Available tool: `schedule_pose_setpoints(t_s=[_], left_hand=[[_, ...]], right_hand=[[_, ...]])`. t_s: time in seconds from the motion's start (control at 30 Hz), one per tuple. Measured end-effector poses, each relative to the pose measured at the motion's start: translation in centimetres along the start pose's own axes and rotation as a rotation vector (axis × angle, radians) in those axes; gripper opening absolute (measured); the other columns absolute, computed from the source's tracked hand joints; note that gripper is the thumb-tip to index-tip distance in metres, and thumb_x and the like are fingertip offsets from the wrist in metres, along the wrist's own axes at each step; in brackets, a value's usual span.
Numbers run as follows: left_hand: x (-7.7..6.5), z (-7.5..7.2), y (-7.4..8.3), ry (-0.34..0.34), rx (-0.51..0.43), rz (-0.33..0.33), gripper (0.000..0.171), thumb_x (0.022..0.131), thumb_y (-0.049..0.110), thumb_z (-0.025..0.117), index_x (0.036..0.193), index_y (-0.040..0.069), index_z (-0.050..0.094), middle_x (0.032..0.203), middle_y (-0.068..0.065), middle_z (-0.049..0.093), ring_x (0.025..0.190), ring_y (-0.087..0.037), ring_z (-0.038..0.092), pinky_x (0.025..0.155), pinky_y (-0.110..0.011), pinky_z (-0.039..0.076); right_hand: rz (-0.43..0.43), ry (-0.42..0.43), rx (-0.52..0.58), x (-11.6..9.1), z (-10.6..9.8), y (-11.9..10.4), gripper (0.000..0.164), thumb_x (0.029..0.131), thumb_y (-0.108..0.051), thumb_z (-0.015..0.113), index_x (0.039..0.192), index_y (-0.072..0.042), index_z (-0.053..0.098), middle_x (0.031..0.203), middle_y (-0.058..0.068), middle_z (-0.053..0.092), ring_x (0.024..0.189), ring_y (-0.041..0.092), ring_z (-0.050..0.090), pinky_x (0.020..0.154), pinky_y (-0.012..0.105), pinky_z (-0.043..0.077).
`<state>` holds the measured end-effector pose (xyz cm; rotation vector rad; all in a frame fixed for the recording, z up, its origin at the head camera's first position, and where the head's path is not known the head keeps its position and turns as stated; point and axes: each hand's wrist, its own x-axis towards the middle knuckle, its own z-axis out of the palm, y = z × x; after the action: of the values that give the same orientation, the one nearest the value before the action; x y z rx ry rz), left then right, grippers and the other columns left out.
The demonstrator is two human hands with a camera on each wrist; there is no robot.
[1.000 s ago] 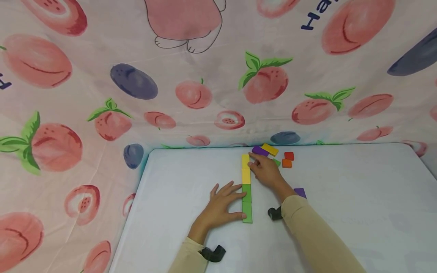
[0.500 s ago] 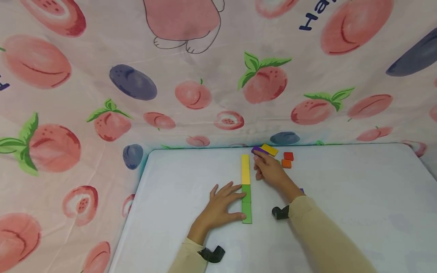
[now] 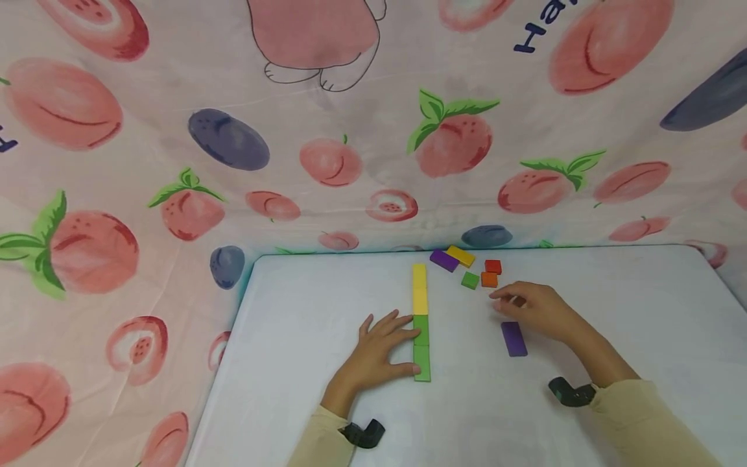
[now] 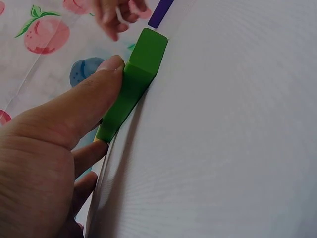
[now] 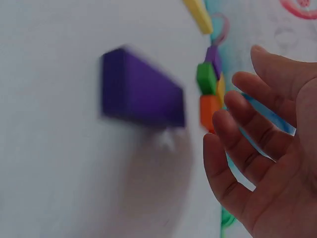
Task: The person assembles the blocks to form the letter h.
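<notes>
Two green blocks (image 3: 422, 355) and two yellow blocks (image 3: 420, 295) lie end to end in one straight row on the white table. Beside the green end, my left hand (image 3: 378, 351) rests with fingers spread; thumb and a fingertip touch the green blocks. In the left wrist view the thumb lies against the near green block (image 4: 143, 54). My right hand (image 3: 533, 308) hovers over the table near a loose purple block (image 3: 514, 339), holding nothing. Its fingers are loosely bent and apart from that block in the right wrist view, where the purple block (image 5: 148, 94) looks blurred.
Near the back edge lie another purple block (image 3: 445, 261), a yellow block (image 3: 461, 256), a small green block (image 3: 469, 280), a red block (image 3: 493, 266) and an orange block (image 3: 489, 279). A fruit-print cloth (image 3: 350, 117) hangs behind the white table (image 3: 303, 292).
My right hand has left the yellow end of the row, passed the back purple block, and moved right and nearer, uncovering the small green block. My left hand has stayed put.
</notes>
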<state>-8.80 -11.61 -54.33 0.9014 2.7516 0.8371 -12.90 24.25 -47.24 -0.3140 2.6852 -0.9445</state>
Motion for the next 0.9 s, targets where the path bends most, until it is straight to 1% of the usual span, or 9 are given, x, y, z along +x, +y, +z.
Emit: schedule_pose_setpoints(t_s=[0.07, 0.17, 0.27, 0.33, 0.43, 0.57, 0.67, 0.8, 0.9], left_hand=[[0.0, 0.0, 0.0, 0.003, 0.007, -0.003, 0.067, 0.085, 0.06, 0.074, 0.144, 0.032, 0.058, 0.161, 0.006, 0.043, 0.157, -0.023, 0.026, 0.122, -0.066, 0.008], [0.1, 0.0, 0.0, -0.007, -0.001, -0.011, 0.068, 0.086, 0.06, 0.074, 0.145, 0.032, 0.057, 0.161, 0.006, 0.043, 0.157, -0.022, 0.025, 0.123, -0.065, 0.007], [0.1, 0.0, 0.1, -0.018, -0.008, -0.019, 0.068, 0.086, 0.061, 0.073, 0.145, 0.032, 0.057, 0.162, 0.006, 0.042, 0.158, -0.021, 0.023, 0.124, -0.063, 0.006], [0.1, 0.0, 0.1, -0.022, -0.01, -0.024, 0.068, 0.086, 0.061, 0.073, 0.146, 0.033, 0.057, 0.162, 0.007, 0.041, 0.158, -0.02, 0.023, 0.124, -0.063, 0.005], [0.1, -0.1, 0.2, -0.018, -0.005, -0.022, 0.068, 0.086, 0.061, 0.073, 0.146, 0.032, 0.057, 0.162, 0.006, 0.042, 0.158, -0.021, 0.023, 0.124, -0.063, 0.005], [0.0, -0.1, 0.2, -0.015, -0.009, -0.02, 0.068, 0.086, 0.06, 0.073, 0.145, 0.032, 0.057, 0.162, 0.006, 0.042, 0.157, -0.021, 0.024, 0.124, -0.063, 0.006], [0.0, -0.1, 0.2, -0.019, -0.011, -0.024, 0.068, 0.086, 0.061, 0.073, 0.145, 0.032, 0.057, 0.162, 0.007, 0.041, 0.158, -0.02, 0.023, 0.124, -0.063, 0.005], [0.0, 0.0, 0.2, -0.019, -0.004, -0.026, 0.068, 0.086, 0.061, 0.073, 0.146, 0.033, 0.057, 0.162, 0.008, 0.041, 0.158, -0.019, 0.022, 0.124, -0.062, 0.005], [0.0, 0.0, 0.1, -0.015, 0.0, -0.023, 0.068, 0.086, 0.061, 0.073, 0.146, 0.033, 0.057, 0.162, 0.008, 0.041, 0.158, -0.019, 0.022, 0.124, -0.063, 0.005]], right_hand=[[0.006, -0.009, -0.036, -1.1, 0.2, 1.2, 0.035, 0.095, -0.037, 0.072, 0.123, -0.016, 0.073, 0.104, -0.002, 0.07, 0.098, 0.018, 0.062, 0.078, 0.029, 0.054], [-0.014, -0.009, -0.067, -2.4, 0.6, 2.8, 0.039, 0.091, -0.041, 0.077, 0.122, -0.017, 0.074, 0.103, -0.004, 0.07, 0.094, 0.015, 0.06, 0.076, 0.026, 0.053], [-0.043, -0.012, -0.07, -3.3, 1.0, 3.9, 0.048, 0.086, -0.045, 0.08, 0.125, -0.016, 0.073, 0.102, -0.004, 0.067, 0.089, 0.012, 0.055, 0.071, 0.023, 0.05], [-0.038, -0.015, -0.051, -3.6, 1.2, 4.3, 0.052, 0.084, -0.047, 0.081, 0.127, -0.018, 0.071, 0.1, -0.005, 0.064, 0.087, 0.011, 0.052, 0.068, 0.021, 0.048], [-0.047, -0.024, -0.048, -3.6, 1.4, 4.7, 0.056, 0.082, -0.047, 0.083, 0.129, -0.018, 0.07, 0.104, -0.003, 0.062, 0.088, 0.012, 0.05, 0.067, 0.021, 0.045], [-0.065, -0.031, -0.08, -3.4, 1.7, 4.8, 0.054, 0.082, -0.045, 0.083, 0.128, -0.02, 0.07, 0.112, 0.0, 0.062, 0.09, 0.013, 0.05, 0.069, 0.022, 0.045], [-0.077, -0.03, -0.093, -3.5, 1.8, 4.7, 0.051, 0.082, -0.045, 0.083, 0.126, -0.022, 0.07, 0.115, 0.0, 0.063, 0.093, 0.014, 0.051, 0.072, 0.023, 0.047], [-0.119, -0.012, -0.071, -3.7, 1.9, 4.6, 0.051, 0.082, -0.044, 0.083, 0.126, -0.022, 0.068, 0.116, -0.001, 0.065, 0.099, 0.015, 0.056, 0.08, 0.026, 0.053], [-0.144, 0.014, -0.047, -4.0, 2.1, 4.7, 0.049, 0.081, -0.041, 0.085, 0.123, -0.024, 0.065, 0.113, -0.006, 0.067, 0.102, 0.015, 0.061, 0.086, 0.029, 0.055]])
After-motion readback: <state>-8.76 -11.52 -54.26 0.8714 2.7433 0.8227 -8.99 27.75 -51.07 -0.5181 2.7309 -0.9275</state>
